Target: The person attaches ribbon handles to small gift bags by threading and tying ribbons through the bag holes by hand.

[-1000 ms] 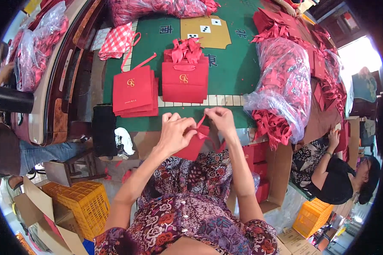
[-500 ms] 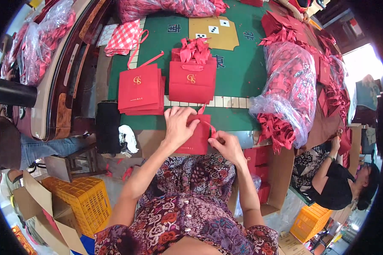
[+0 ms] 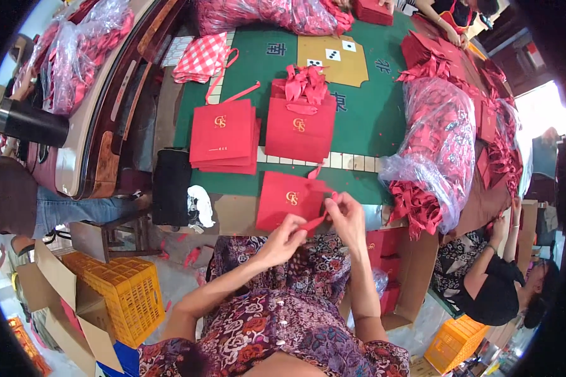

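Observation:
A small red paper gift bag (image 3: 279, 200) with a gold emblem lies at the near edge of the green table. Over its lower right corner, a red ribbon (image 3: 315, 223) is stretched between my two hands. My left hand (image 3: 283, 244) pinches one end of it, just below the bag. Higher up, my right hand (image 3: 347, 220) is closed on the other part, close to the bag's right side. Beyond lie a stack of flat red bags (image 3: 223, 135) and, beside it, a group of red bags (image 3: 300, 129) with ribbon bows on top.
A plastic sack of red ribbons (image 3: 437, 138) stands on the right of the table, another sack (image 3: 264, 16) at the far edge. A red checked cloth (image 3: 201, 56) is at far left. Co-workers sit around. Yellow crates (image 3: 135, 298) and cardboard boxes (image 3: 415, 276) are below.
My left hand has come off the bag and moved down toward me, drawing the ribbon out. My right hand has shifted slightly rightward. The whole view has shifted a little.

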Demonstrator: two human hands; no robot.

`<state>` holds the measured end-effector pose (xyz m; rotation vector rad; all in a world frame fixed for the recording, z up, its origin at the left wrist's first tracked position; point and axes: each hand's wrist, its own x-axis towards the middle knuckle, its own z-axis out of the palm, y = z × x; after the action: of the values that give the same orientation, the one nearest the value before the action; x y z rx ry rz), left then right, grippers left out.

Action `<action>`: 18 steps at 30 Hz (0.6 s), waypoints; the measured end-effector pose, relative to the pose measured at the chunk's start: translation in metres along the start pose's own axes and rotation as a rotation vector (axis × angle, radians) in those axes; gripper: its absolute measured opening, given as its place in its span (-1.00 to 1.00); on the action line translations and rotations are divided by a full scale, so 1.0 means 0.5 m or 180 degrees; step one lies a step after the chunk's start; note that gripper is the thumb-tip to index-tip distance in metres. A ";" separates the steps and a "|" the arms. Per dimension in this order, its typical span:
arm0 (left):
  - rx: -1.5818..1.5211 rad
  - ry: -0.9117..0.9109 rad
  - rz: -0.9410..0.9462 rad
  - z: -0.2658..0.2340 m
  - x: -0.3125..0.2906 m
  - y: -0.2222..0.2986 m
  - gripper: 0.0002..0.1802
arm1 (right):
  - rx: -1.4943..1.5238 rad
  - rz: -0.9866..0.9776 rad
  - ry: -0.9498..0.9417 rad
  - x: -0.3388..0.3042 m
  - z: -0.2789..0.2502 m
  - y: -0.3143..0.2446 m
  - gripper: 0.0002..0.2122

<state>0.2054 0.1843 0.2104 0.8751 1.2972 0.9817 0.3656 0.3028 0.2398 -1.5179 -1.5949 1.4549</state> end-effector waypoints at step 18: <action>0.0617 0.0225 0.0119 -0.087 0.044 0.053 -0.78 | -0.1277 -0.1648 -0.0544 -0.051 0.086 -0.063 -0.74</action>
<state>0.1600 0.2134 0.2237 1.0233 1.4586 0.9339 0.3219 0.2707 0.2626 -1.0586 -2.2769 1.0338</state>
